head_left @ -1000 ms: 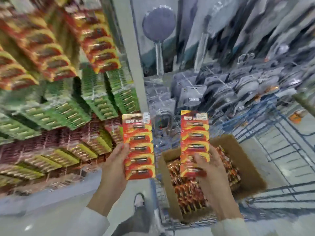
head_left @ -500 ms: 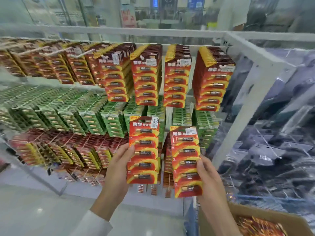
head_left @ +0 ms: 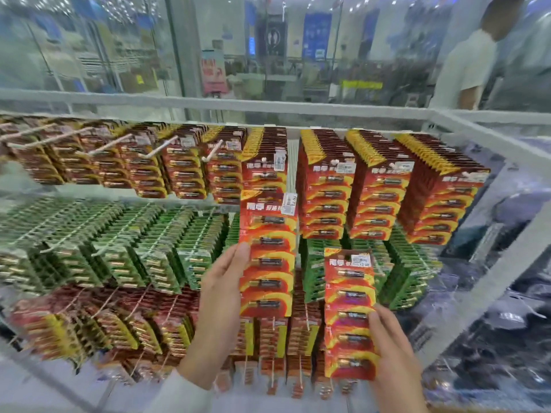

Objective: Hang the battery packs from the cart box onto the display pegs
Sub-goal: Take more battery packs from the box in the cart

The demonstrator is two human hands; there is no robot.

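Observation:
My left hand grips the left edge of a red and yellow battery pack and holds it upright, its top just below the hanging packs of the top row. My right hand grips a second red battery pack by its lower right edge, lower and to the right, in front of the green packs. Several white display pegs stick out of the top row at the left. The cart box is out of view.
The rack holds a top row of red packs, a middle row of green packs and a lower row of red packs. A white frame post slants at the right. Behind the glass stands a person.
The view has swung from the cart box up to the rack. Both hands have raised their packs; the left pack now reaches the top row, the right one trails lower.

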